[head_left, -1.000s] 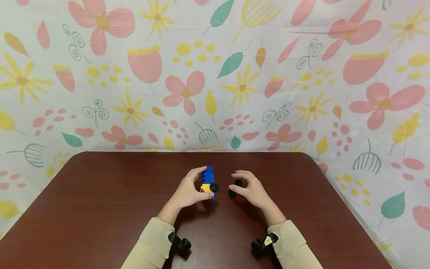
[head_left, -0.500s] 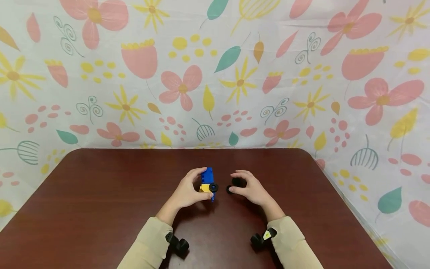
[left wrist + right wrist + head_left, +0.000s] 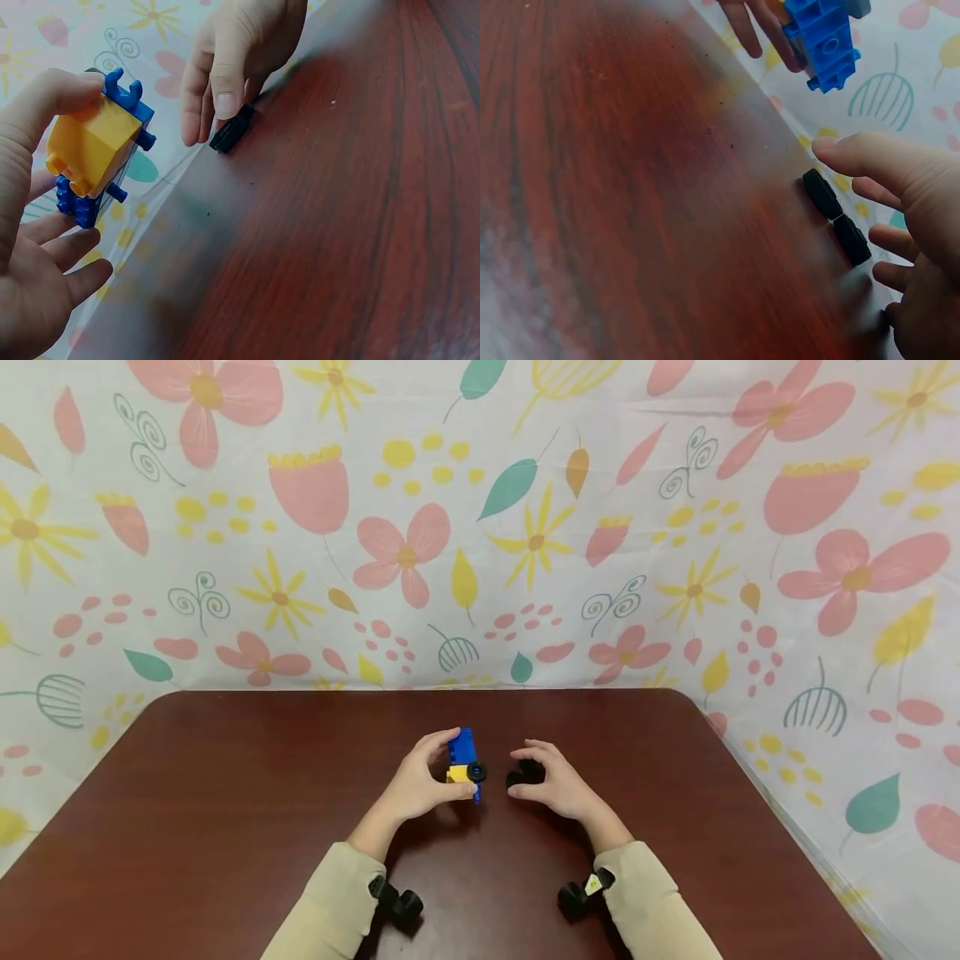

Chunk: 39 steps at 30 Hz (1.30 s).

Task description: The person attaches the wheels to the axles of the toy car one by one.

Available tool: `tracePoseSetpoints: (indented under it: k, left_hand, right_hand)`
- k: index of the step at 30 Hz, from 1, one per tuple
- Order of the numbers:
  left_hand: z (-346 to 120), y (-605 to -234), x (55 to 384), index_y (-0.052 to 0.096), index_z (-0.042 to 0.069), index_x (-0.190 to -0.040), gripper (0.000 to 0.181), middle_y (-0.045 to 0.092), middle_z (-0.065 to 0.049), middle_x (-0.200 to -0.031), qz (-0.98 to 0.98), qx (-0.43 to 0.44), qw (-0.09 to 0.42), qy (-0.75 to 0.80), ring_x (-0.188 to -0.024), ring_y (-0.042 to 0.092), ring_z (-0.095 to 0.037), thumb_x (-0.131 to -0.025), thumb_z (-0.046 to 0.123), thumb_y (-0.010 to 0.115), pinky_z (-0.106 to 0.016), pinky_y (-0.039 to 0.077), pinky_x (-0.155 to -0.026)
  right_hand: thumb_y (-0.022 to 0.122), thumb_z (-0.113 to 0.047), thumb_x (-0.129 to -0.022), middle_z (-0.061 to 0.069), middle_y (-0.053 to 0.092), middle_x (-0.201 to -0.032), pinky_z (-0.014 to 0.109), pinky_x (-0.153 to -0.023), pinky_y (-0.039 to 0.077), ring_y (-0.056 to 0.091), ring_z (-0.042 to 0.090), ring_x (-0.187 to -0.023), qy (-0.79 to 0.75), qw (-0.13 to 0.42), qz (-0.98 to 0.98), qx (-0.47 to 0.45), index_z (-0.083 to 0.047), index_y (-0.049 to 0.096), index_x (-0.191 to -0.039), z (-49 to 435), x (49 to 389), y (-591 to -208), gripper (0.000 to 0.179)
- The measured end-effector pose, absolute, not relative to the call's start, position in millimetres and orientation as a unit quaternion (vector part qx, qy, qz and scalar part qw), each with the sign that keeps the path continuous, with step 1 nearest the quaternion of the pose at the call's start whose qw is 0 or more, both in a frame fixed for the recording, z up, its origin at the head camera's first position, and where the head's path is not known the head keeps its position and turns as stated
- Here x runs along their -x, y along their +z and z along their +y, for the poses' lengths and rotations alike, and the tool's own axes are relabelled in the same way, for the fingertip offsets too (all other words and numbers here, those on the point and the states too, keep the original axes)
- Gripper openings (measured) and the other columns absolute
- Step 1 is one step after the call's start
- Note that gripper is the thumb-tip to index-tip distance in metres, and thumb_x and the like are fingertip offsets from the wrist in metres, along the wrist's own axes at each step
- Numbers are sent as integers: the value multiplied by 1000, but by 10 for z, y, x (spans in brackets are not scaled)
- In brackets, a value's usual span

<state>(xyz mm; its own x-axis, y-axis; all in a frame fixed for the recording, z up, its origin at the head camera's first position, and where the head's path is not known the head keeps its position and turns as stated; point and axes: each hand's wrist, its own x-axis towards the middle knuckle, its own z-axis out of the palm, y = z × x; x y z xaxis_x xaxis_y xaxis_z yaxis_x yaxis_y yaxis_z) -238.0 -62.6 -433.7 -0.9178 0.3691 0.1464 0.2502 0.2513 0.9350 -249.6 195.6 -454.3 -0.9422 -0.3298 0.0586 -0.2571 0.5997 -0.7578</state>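
Note:
In my left hand (image 3: 420, 785) I hold a toy block vehicle (image 3: 462, 747) upright off the table, thumb on one side and fingers on the other. It is blue with a yellow block (image 3: 97, 135); a black wheel (image 3: 477, 772) sits on its side, and bare blue pegs (image 3: 116, 193) stick out in the left wrist view. Two loose black wheels (image 3: 836, 214) lie end to end on the table. My right hand (image 3: 558, 785) stays beside them, thumb and fingers apart, gripping nothing. In the head view it partly hides them.
A dark brown wooden table (image 3: 225, 810) spreads under both hands. A white cloth with printed flowers (image 3: 405, 556) hangs behind its far edge. Small black cameras (image 3: 397, 906) are strapped at both wrists, by beige sleeves (image 3: 326, 902).
The right thumb has moved nearer to me, so the gap to the fingers is wider. The loose wheels have shifted slightly on the table. The left hand keeps its hold on the vehicle.

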Motion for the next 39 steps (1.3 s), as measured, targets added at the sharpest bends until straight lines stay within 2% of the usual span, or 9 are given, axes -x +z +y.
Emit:
tracePoseSetpoints:
  k: [3,9,12,28,39]
  left_hand:
    - [-628,-4236,2351,33,4,-146,84,30,-19,-149,785,-197,62,585,-136,34,-41,-76,11,78,-56,34,-107]
    - [-644,-4465,2460,36,18,-146,85,33,-10,-149,787,-206,44,580,-136,37,-35,-74,24,81,-52,35,-108]
    - [-647,-4462,2458,37,21,-146,87,35,-8,-148,789,-206,40,577,-135,38,-35,-72,28,82,-52,36,-107]
    - [-608,-4505,2429,36,16,-146,86,34,-10,-149,786,-208,62,579,-136,37,-35,-74,27,81,-52,34,-108]
    - [-612,-4477,2392,36,21,-146,88,36,-11,-148,789,-210,59,574,-134,41,-35,-72,31,82,-51,37,-106]
  right_hand:
    - [75,-29,-79,19,28,-150,59,-106,32,30,40,-136,-410,42,896,163,-10,57,-127,1945,2511,-4543,55]
    - [76,-28,-79,20,28,-150,60,-107,31,29,41,-136,-405,43,900,156,-10,60,-124,1950,2522,-4570,51]
    - [75,-27,-79,20,29,-150,60,-106,30,28,42,-136,-402,40,902,154,-9,61,-122,1949,2513,-4564,49]
    - [74,-26,-81,17,34,-148,65,-104,29,27,43,-136,-372,32,916,145,-16,68,-109,1938,2501,-4591,31]
    - [72,-29,-83,16,39,-145,59,-105,32,33,40,-134,-397,10,908,138,-14,66,-112,1934,2505,-4595,33]
